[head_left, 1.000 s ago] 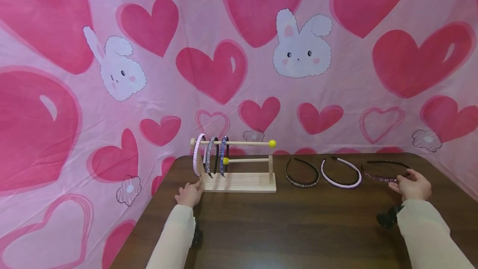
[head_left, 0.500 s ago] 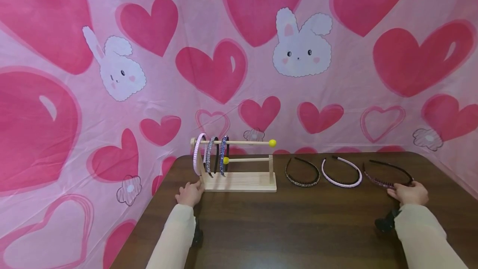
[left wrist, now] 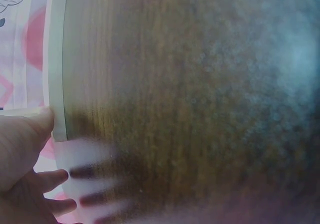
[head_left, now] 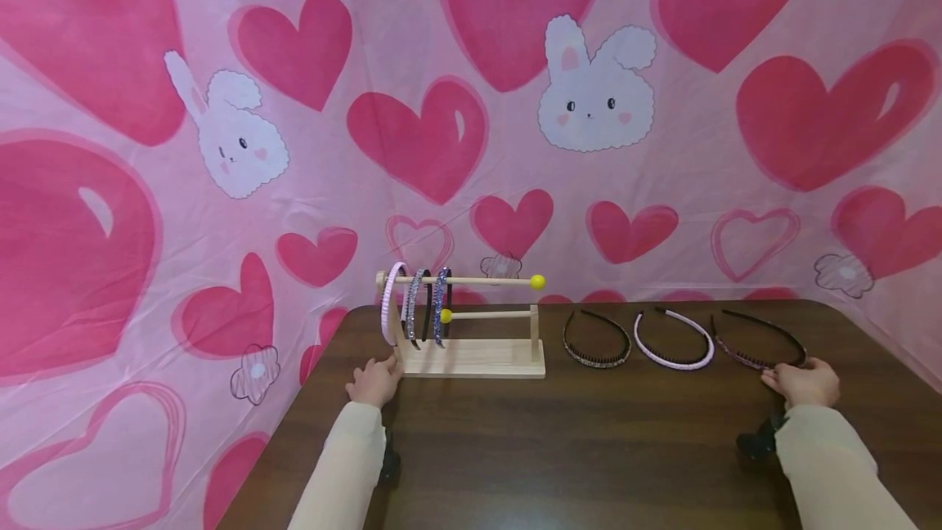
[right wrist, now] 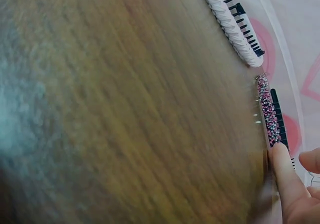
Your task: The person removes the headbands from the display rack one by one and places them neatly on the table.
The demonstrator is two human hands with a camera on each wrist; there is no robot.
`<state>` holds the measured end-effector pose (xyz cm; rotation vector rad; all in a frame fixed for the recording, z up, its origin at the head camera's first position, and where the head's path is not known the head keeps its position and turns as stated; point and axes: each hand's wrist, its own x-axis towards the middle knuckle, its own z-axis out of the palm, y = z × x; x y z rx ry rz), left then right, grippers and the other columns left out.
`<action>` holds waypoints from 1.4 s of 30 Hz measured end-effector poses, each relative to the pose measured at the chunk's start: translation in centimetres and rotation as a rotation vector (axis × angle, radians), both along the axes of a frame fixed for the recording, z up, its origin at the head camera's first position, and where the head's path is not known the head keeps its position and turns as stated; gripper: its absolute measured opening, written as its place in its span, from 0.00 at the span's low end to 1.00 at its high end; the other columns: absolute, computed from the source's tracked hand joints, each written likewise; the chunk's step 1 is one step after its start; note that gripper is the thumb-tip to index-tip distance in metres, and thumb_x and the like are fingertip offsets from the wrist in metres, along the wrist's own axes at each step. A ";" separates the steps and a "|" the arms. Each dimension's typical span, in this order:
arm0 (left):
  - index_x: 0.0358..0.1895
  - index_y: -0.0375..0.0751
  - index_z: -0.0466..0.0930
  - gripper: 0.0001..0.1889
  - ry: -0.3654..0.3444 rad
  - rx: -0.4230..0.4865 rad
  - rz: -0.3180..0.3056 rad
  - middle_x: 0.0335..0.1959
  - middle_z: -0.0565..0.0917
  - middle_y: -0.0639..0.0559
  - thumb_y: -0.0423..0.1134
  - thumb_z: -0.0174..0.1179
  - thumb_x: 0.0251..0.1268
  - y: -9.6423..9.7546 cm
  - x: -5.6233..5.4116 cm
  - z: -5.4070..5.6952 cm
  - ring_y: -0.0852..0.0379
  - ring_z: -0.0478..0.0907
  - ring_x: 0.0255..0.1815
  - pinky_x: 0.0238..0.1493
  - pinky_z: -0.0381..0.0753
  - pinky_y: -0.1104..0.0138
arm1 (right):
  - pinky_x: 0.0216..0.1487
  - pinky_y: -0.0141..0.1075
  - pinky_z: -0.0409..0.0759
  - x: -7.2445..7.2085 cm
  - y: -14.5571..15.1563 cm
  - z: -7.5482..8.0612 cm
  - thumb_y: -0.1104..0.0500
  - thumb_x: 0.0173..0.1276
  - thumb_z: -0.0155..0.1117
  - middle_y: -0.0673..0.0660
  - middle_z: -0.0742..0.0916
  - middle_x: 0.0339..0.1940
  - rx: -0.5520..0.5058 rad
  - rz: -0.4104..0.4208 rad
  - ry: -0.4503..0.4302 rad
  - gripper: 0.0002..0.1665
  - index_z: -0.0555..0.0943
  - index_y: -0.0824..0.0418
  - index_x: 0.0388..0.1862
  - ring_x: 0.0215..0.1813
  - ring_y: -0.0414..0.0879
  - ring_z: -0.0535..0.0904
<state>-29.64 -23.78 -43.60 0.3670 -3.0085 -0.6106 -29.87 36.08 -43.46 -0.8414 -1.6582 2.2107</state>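
Note:
A wooden headband stand (head_left: 471, 358) with two rods tipped by yellow balls stands left of the table's middle. Its upper rod carries a pink ribbed headband (head_left: 388, 309), a silver glittery one (head_left: 414, 309) and a blue glittery one (head_left: 439, 309). At the base's left front corner my left hand (head_left: 373, 383) touches the wood, thumb against its edge and other fingers spread in the left wrist view. My right hand (head_left: 808, 384) touches the front of a beaded toothed headband (right wrist: 269, 114) lying at the right. One fingertip presses its beaded side, with another finger apart from it.
A dark glittery headband (head_left: 598, 364) and a pale pink wrapped headband (head_left: 675, 365) lie in a row between the stand and my right hand. The brown table (head_left: 574, 448) ends at a pink heart-and-rabbit cloth (head_left: 508, 145) behind.
The beaded headband was tilted at my right hand and now lies on the table, shifted slightly left since half a second ago. My right hand moved nearer and left; my left hand stayed.

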 end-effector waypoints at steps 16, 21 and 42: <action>0.63 0.42 0.69 0.22 0.017 0.015 0.012 0.62 0.63 0.28 0.46 0.47 0.69 0.0 -0.1 -0.1 0.28 0.57 0.59 0.51 0.57 0.37 | 0.28 0.36 0.80 -5.1 3.1 -2.5 0.62 0.57 0.67 0.65 0.48 0.71 0.122 0.154 0.317 0.56 0.42 0.46 0.75 0.22 0.42 0.82; 0.63 0.42 0.68 0.23 0.012 0.021 0.011 0.62 0.63 0.28 0.46 0.47 0.69 0.0 0.1 -0.1 0.27 0.57 0.60 0.51 0.57 0.37 | 0.29 0.38 0.80 -8.2 4.6 -3.5 0.55 0.49 0.74 0.67 0.52 0.67 0.176 0.247 0.500 0.60 0.47 0.45 0.74 0.27 0.46 0.84; 0.64 0.41 0.68 0.23 0.020 0.029 0.005 0.62 0.63 0.26 0.46 0.47 0.69 0.2 0.5 0.3 0.27 0.58 0.57 0.50 0.57 0.37 | 0.29 0.29 0.79 -4.8 -8.3 12.4 0.67 0.66 0.57 0.76 0.56 0.63 0.465 0.515 0.625 0.44 0.44 0.64 0.73 0.27 0.37 0.82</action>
